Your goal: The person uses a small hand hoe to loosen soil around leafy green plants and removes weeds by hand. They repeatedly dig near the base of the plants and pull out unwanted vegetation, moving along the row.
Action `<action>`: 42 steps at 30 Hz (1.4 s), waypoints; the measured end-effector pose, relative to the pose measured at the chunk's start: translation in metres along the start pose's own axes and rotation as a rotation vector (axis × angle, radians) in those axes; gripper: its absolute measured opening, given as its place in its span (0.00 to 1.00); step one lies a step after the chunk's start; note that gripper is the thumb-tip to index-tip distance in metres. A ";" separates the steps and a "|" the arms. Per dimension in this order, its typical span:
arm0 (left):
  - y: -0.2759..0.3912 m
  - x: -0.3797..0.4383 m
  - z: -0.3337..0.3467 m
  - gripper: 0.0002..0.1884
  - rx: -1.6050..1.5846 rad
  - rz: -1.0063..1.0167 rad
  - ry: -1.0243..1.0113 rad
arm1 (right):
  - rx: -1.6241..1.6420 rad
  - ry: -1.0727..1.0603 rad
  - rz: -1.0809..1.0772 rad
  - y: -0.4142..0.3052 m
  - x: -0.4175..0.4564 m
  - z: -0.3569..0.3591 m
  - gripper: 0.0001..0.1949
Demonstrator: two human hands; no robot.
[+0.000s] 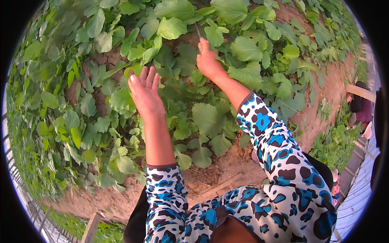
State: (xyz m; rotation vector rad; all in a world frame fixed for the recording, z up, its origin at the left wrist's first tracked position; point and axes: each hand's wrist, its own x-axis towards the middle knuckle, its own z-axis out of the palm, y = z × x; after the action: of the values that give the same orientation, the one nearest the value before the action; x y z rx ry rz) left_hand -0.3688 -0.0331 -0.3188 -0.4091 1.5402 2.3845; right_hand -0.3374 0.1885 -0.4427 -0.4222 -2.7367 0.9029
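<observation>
Leafy green plants (205, 119), perhaps radish or a similar brassica, grow thickly under and around both hands. My left hand (146, 94) is over them with palm turned up and fingers spread, nothing in it; leaves lie behind its fingertips. Farther forward, my right hand (209, 60) is closed around a tool whose handle is mostly hidden in the fist. A thin metal shaft or blade (198, 31) runs forward from that fist, and its far end disappears under the leaves. Broad leaves (246, 76) brush close to my right wrist.
Bare brown soil (209, 174) shows between the plants and my body. A wooden piece (222, 185) lies on it. At lower left stands a wooden post (91, 227). Another person (361, 109) is low at the far right, near a wooden beam (361, 92).
</observation>
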 end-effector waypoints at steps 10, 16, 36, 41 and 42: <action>-0.005 -0.021 0.000 0.36 0.047 -0.051 -0.027 | 0.124 -0.455 0.192 -0.050 -0.013 -0.010 0.34; -0.013 -0.029 0.000 0.34 0.057 -0.091 -0.030 | 0.137 -0.561 0.094 -0.022 0.052 0.037 0.32; -0.011 -0.039 0.000 0.35 0.129 -0.146 -0.045 | -0.112 -0.562 0.033 -0.035 0.104 0.044 0.29; -0.007 -0.041 -0.010 0.36 0.106 -0.133 -0.035 | -0.216 -0.638 0.238 -0.041 0.096 0.028 0.32; -0.006 -0.041 -0.011 0.36 0.110 -0.135 -0.035 | -0.261 -0.602 0.184 -0.042 0.095 0.021 0.32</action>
State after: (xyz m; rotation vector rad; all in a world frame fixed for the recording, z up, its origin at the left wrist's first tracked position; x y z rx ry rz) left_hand -0.3273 -0.0436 -0.3129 -0.4307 1.5675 2.1834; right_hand -0.4409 0.1767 -0.4217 -0.5247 -3.4386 0.8175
